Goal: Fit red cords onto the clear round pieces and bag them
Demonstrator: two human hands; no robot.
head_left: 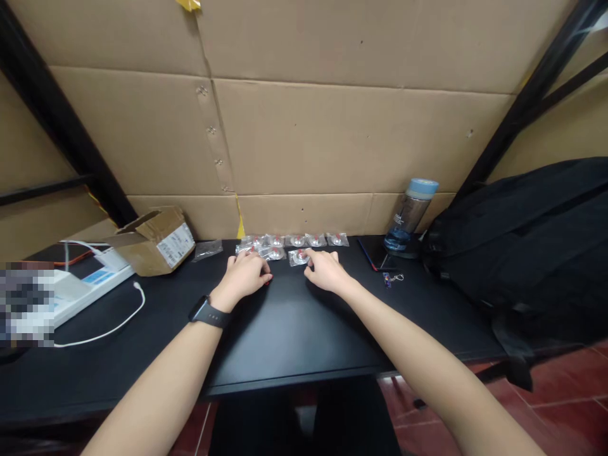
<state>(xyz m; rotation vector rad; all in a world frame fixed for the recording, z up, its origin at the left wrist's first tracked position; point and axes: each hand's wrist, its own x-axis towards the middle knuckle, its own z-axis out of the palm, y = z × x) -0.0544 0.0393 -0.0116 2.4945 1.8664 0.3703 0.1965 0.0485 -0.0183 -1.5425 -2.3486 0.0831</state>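
Note:
Two rows of small clear plastic packets (pixel 316 240), each with a round silvery piece and a red spot inside, lie along the back of the black table. My left hand (pixel 243 276) is curled beside the left end of the front row. A bit of red (pixel 269 280) shows at its thumb, but whatever the fingers hold is hidden. My right hand (pixel 327 271) has its fingertips closed on the right-hand packet of the front row (pixel 297 257), which lies on the table.
An open cardboard box (pixel 156 244) and a flat clear wrapper (pixel 208 250) sit left, near a power strip (pixel 92 285) and white cable (pixel 118 328). To the right are a phone (pixel 377 256), a keychain (pixel 389 278), a water bottle (pixel 408 215) and a black backpack (pixel 527 247). Cardboard (pixel 304 139) walls the back.

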